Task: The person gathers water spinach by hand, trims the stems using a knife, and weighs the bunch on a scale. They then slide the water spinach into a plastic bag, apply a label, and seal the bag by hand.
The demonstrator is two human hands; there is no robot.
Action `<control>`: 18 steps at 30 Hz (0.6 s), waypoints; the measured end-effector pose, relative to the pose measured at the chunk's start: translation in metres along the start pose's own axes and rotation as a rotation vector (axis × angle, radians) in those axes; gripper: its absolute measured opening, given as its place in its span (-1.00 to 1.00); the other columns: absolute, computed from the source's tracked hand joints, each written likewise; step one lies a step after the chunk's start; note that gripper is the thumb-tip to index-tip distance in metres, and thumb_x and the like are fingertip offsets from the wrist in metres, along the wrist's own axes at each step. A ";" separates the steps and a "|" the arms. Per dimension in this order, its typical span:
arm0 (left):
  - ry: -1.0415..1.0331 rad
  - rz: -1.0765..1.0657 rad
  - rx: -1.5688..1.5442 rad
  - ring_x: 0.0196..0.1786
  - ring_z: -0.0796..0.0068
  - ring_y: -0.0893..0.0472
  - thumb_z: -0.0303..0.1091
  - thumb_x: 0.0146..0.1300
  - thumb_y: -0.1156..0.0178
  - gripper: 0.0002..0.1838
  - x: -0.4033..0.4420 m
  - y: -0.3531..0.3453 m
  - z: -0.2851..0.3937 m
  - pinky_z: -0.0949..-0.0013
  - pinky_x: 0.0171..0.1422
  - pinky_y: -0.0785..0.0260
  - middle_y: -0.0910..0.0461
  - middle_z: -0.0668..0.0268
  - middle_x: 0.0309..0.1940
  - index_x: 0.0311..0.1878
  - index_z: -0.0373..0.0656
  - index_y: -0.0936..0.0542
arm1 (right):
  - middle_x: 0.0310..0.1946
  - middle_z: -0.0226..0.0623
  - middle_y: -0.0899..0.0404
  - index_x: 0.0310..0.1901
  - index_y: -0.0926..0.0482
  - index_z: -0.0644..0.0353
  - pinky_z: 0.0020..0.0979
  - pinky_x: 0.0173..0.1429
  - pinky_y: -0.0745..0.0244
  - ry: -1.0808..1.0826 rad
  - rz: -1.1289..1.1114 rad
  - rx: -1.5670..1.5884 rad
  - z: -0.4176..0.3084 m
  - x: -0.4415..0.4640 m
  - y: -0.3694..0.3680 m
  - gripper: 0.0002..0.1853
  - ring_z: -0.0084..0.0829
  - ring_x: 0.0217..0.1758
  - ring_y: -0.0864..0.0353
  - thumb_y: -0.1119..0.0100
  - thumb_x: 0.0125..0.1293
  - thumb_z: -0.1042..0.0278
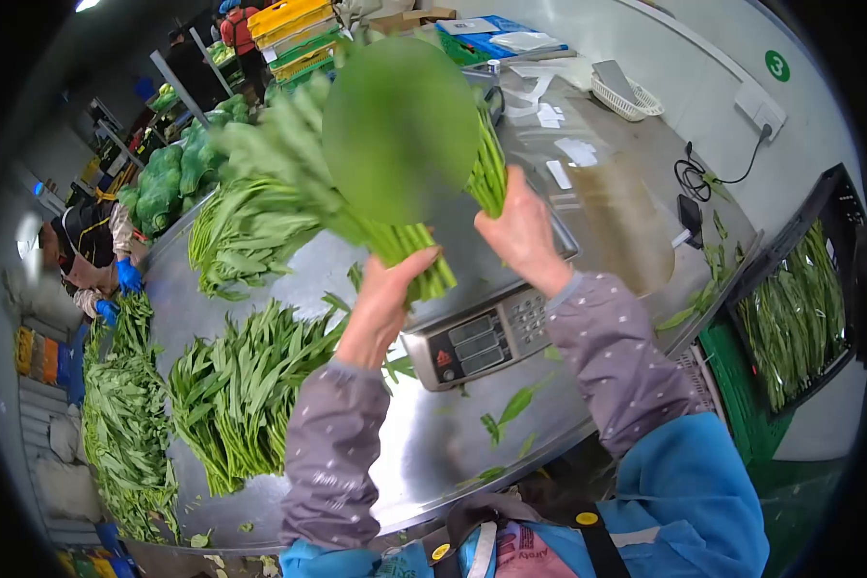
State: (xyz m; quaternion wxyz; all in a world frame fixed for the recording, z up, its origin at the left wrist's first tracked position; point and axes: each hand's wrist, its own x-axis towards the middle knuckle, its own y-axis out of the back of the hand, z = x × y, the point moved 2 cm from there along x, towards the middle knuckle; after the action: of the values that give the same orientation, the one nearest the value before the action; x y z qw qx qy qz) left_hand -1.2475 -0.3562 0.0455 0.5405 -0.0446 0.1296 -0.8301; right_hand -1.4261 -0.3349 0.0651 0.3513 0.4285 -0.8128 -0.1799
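Two hands [390,301] [522,229] grip two bunches [383,236] [489,166] (one each) — one scale [474,345] below.

The stainless-steel table [419,462] supported a digital scale [477,347], two piles of leafy green stems [246,390] to its left, and a longer heap of greens [125,424] farther left. Loose leaves [516,405] lay before the scale; paper slips [576,151] and a white basket [636,108] lay beyond.

head view | from head height | facing forward, down | close above metal table [416,458] | wide, round-edged
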 end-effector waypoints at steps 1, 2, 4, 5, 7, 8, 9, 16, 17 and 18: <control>0.055 -0.048 -0.055 -0.21 0.43 -0.57 -0.46 0.08 -0.25 -0.61 0.022 -0.009 -0.018 0.37 -0.16 -0.47 -0.56 0.28 -0.22 0.00 -0.27 -0.45 | -0.23 0.12 -0.48 -0.15 -0.28 0.29 0.03 -0.11 -0.38 -0.043 -0.041 -0.034 0.019 -0.003 -0.011 -0.60 0.18 -0.16 -0.49 -0.18 -0.02 0.40; 0.167 -0.082 -0.132 -0.29 0.42 -0.59 -0.44 0.07 -0.27 -0.62 0.044 -0.011 -0.049 0.36 -0.23 -0.49 -0.58 0.32 -0.30 -0.01 -0.24 -0.47 | -0.21 0.15 -0.46 -0.15 -0.27 0.30 0.04 -0.09 -0.37 -0.087 -0.082 -0.068 0.037 -0.007 -0.023 -0.59 0.19 -0.16 -0.49 -0.20 -0.02 0.39; 0.372 -0.053 -0.256 -0.28 0.40 -0.62 -0.45 0.08 -0.26 -0.65 0.063 -0.019 -0.100 0.37 -0.25 -0.51 -0.61 0.28 -0.28 -0.03 -0.24 -0.50 | -0.17 0.16 -0.43 -0.14 -0.27 0.32 0.03 -0.06 -0.38 -0.160 -0.340 -0.209 0.076 -0.024 -0.045 -0.54 0.14 -0.10 -0.49 -0.25 -0.04 0.35; 0.430 -0.063 -0.231 -0.26 0.39 -0.61 -0.44 0.07 -0.27 -0.63 0.060 -0.022 -0.109 0.35 -0.20 -0.50 -0.60 0.26 -0.26 -0.03 -0.26 -0.48 | -0.17 0.16 -0.43 -0.14 -0.27 0.32 0.03 -0.06 -0.38 -0.162 -0.339 -0.207 0.082 -0.029 -0.042 -0.54 0.14 -0.10 -0.49 -0.25 -0.04 0.35; 0.498 -0.070 -0.209 -0.24 0.38 -0.60 -0.42 0.07 -0.28 -0.61 0.057 -0.023 -0.119 0.32 -0.15 -0.49 -0.58 0.24 -0.24 -0.02 -0.28 -0.46 | -0.16 0.12 -0.45 -0.11 -0.28 0.31 -0.04 0.01 -0.39 -0.097 -0.455 -0.296 0.091 -0.035 -0.037 -0.47 0.06 -0.01 -0.47 -0.28 -0.05 0.25; 0.408 -0.030 -0.165 -0.18 0.37 -0.59 -0.41 0.08 -0.27 -0.54 0.054 -0.021 -0.114 0.31 -0.10 -0.48 -0.55 0.21 -0.17 0.05 -0.29 -0.39 | -0.16 0.12 -0.45 -0.11 -0.28 0.31 -0.04 0.01 -0.39 -0.111 -0.463 -0.293 0.093 -0.034 -0.030 -0.47 0.06 -0.01 -0.47 -0.28 -0.05 0.25; 0.320 0.011 -0.122 -0.13 0.36 -0.57 -0.41 0.09 -0.27 -0.47 0.048 -0.019 -0.110 0.30 -0.05 -0.46 -0.53 0.18 -0.10 0.12 -0.30 -0.32 | -0.14 0.10 -0.45 -0.05 -0.28 0.33 -0.08 0.03 -0.39 -0.097 -0.503 -0.254 0.092 -0.033 -0.020 -0.41 0.03 0.02 -0.45 -0.29 -0.06 0.19; 0.222 0.343 0.021 0.32 0.19 -0.24 -0.28 0.11 -0.26 -0.11 0.002 0.016 -0.095 0.27 0.37 -0.07 -0.17 -0.11 0.28 0.35 -0.43 0.05 | 0.05 0.01 -0.40 0.19 -0.24 0.34 -0.14 0.07 -0.37 -0.069 -0.139 -0.507 0.187 -0.032 0.055 -0.23 -0.04 0.09 -0.38 -0.26 0.01 0.05; 0.234 0.279 0.001 0.41 0.14 -0.08 -0.22 0.12 -0.24 -0.02 -0.004 0.020 -0.091 0.26 0.44 0.10 0.01 -0.17 0.35 0.37 -0.47 0.19 | 0.05 0.01 -0.40 0.19 -0.24 0.34 -0.14 0.07 -0.37 -0.073 -0.160 -0.515 0.202 -0.039 0.057 -0.23 -0.04 0.09 -0.38 -0.26 0.01 0.05; 0.201 0.282 -0.031 0.39 0.13 -0.12 -0.25 0.14 -0.23 -0.06 -0.009 0.028 -0.095 0.27 0.44 0.07 -0.01 -0.16 0.35 0.36 -0.48 0.16 | 0.05 0.01 -0.39 0.19 -0.24 0.33 -0.12 0.06 -0.36 -0.136 -0.150 -0.567 0.215 -0.047 0.059 -0.24 -0.05 0.11 -0.37 -0.27 0.00 0.07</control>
State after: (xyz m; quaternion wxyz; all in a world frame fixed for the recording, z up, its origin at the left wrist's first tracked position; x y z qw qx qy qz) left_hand -1.2396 -0.3424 -0.0527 0.6352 0.0489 0.2006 -0.7442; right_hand -1.5972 -0.2645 -0.0673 0.3877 0.3588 -0.7179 -0.4535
